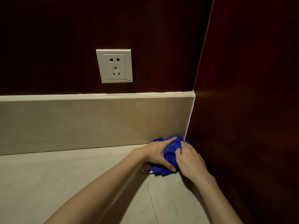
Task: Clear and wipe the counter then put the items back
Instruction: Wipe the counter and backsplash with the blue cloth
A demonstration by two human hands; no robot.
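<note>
Wiping far right corner | bunched blue microfibre cloth on pale stone worktop, jammed against beige backsplash | left hand grips cloth, right hand pinches it | open worktop lies left and near

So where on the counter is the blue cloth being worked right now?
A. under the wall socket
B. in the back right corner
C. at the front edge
B: both hands, left hand and right hand, hold the blue cloth bunched into the corner where the backsplash meets the dark side panel.
</note>
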